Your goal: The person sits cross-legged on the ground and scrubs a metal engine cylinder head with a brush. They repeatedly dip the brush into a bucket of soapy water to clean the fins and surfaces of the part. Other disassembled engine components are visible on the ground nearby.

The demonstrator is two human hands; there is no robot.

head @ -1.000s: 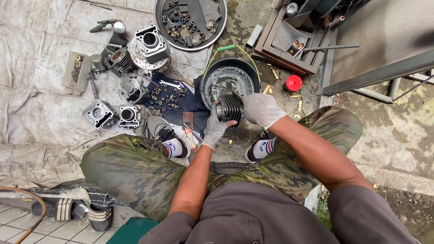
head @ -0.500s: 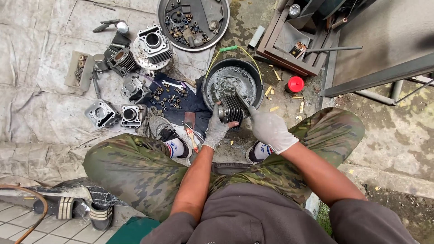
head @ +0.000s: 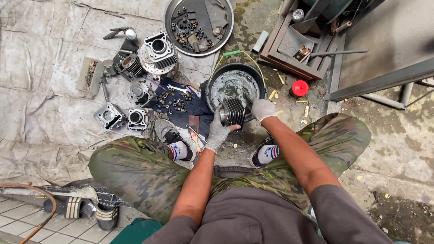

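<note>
The finned engine cylinder (head: 233, 113) sits at the near rim of the black wash basin (head: 217, 77), over its dark liquid. The gloved left hand (head: 218, 131) wraps its fingers around the cylinder's near end, grasping it; the gloved right hand (head: 262, 110) presses against the fins, fingers curled. Good practice here seems to be keeping it low over the basin so drips fall inside.

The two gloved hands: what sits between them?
In the head view, a finned metal engine cylinder sits between the left hand and right hand, over the black basin.
</note>
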